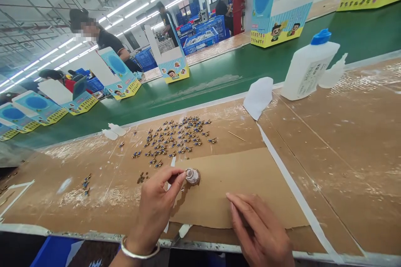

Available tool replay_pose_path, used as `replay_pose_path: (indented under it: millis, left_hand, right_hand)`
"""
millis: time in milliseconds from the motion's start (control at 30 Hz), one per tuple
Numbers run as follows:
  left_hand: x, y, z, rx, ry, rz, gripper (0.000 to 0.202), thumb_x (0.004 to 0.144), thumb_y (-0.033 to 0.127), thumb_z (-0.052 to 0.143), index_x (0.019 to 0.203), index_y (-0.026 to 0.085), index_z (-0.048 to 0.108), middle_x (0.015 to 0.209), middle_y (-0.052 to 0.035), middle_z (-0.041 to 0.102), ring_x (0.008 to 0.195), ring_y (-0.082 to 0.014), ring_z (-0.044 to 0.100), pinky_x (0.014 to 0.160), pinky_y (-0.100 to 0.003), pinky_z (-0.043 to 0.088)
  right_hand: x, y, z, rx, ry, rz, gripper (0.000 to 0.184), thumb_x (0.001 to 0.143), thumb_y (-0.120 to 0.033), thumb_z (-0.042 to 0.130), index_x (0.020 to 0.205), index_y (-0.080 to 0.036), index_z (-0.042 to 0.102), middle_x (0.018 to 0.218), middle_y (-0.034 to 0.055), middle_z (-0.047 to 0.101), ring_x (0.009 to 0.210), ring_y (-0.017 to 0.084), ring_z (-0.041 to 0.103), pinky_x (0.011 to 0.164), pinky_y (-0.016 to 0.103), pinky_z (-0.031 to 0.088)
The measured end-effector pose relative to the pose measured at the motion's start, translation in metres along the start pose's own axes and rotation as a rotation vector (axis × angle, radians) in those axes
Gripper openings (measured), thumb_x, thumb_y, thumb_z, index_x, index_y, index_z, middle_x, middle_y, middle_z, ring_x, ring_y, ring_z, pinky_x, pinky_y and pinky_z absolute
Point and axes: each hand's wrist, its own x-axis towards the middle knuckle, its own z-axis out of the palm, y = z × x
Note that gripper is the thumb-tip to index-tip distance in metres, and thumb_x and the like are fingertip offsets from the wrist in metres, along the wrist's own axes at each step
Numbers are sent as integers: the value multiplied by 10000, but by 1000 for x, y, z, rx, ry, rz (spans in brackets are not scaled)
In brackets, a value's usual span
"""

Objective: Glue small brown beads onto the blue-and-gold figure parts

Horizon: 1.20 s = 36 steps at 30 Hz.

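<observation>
A small round cap-like piece [192, 176], silvery on top with a brownish rim, sits on a loose sheet of cardboard [244, 183] near the front edge of the brown, tape-covered workbench [344, 150]. Just behind it a scatter of tiny blue and gold parts [175, 137] spreads over the bench, with a few strays [85, 183] well off to the left and a thin stick [236, 136] lying to the right of the scatter. Farther back a folded white cloth [258, 96] rests at the bench's edge, and beside it stands a white bottle with a blue cap [308, 66], tilted in this view, with a small clear squeeze bottle [333, 73] just to its right. Two more small squeeze bottles [113, 131] lie at the back left. Beyond runs a green conveyor belt [219, 79] carrying open blue and yellow printed boxes [171, 62], with other people working on its far side. The left hand [156, 204], a silver bangle [138, 252] on its wrist, pinches at the near-left edge of the round piece with thumb and forefinger. The right hand [260, 229] holds nothing, its fingers loosely extended and close together, resting on the cardboard just to the right of the piece and apart from it.
</observation>
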Motion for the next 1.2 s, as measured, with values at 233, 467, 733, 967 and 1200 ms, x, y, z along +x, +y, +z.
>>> replay_pose_path:
  millis: [233, 467, 733, 967, 1200]
  left_hand:
    - [10, 4, -3, -528, 14, -407, 209, 633, 325, 778, 736, 152, 720, 672, -14, 646, 631, -107, 534, 618, -193, 446]
    - [9, 4, -14, -1011, -50, -613, 159, 653, 205, 782, 662, 104, 659, 614, 9, 519, 556, -62, 451, 540, -191, 460]
    - [8, -2, -16, -1132, -34, -683, 64, 713, 110, 713, 693, 90, 656, 684, -17, 538, 571, -61, 480, 535, -196, 479]
    - [7, 2, -14, -1115, 159, -808, 178, 822, 57, 547, 673, 64, 645, 672, -57, 577, 510, -61, 506, 463, -186, 492]
    - [6, -1, -16, -1077, 176, -769, 147, 822, 70, 569, 693, 84, 639, 651, -46, 597, 500, -58, 529, 471, -177, 510]
  right_hand:
    - [-2, -1, -1, 17, 5, 35, 285, 822, -40, 526, 1093, -118, 571, 928, 76, 599, 874, 140, 566, 789, 291, 468]
    - [-1, 3, 2, -56, 42, -29, 222, 846, -86, 505, 1048, -114, 592, 921, 67, 619, 874, 126, 581, 838, 278, 460]
    - [-6, 4, 1, -100, 44, -25, 217, 858, -123, 497, 1052, -141, 592, 913, 52, 634, 849, 129, 604, 852, 293, 462]
    - [-6, 3, -1, -104, 7, -24, 244, 850, -114, 527, 1089, -131, 572, 954, 62, 624, 892, 133, 591, 916, 296, 430]
    - [-6, 4, 1, -102, 26, -9, 225, 863, -153, 513, 1076, -155, 586, 926, 54, 640, 861, 138, 617, 859, 298, 482]
